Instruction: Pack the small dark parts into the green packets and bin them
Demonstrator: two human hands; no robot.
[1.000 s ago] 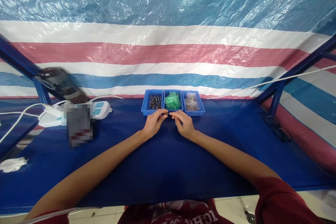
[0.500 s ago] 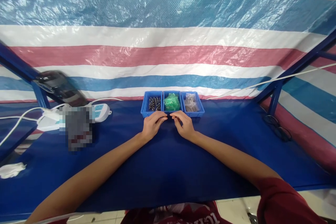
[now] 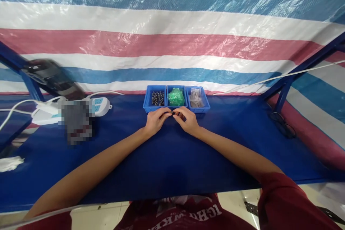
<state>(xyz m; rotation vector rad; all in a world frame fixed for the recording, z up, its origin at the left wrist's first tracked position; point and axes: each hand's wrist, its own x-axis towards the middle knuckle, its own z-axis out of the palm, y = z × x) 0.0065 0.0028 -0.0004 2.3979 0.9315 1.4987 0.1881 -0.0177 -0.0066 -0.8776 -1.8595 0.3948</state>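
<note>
My left hand [image 3: 155, 121] and my right hand [image 3: 188, 120] meet fingertip to fingertip just in front of three blue bins. Both are closed in a pinch on a small dark part [image 3: 173, 113], mostly hidden by the fingers; its exact kind is too small to make out. The left bin [image 3: 147, 105] holds many small dark and metallic pieces [image 3: 157, 98]. In the middle bin [image 3: 184, 90] lies a green plastic bag [image 3: 176, 97]. Clear plastic bags [image 3: 196, 99] fill part of the right bin [image 3: 206, 105].
A white power strip [image 3: 101, 106] with cables lies at the left beside a pixelated dark object [image 3: 77, 120]. Behind them leans a dark bottle [image 3: 52, 78]. Crumpled white material [image 3: 10, 164] is at the far left, glasses [image 3: 283, 125] at the right. Striped sheeting [image 3: 167, 45] hangs behind the blue table [image 3: 172, 165].
My fingertips have come closer together, and the small dark part now shows between them. The view has tilted down a little, so the scene sits higher up.
</note>
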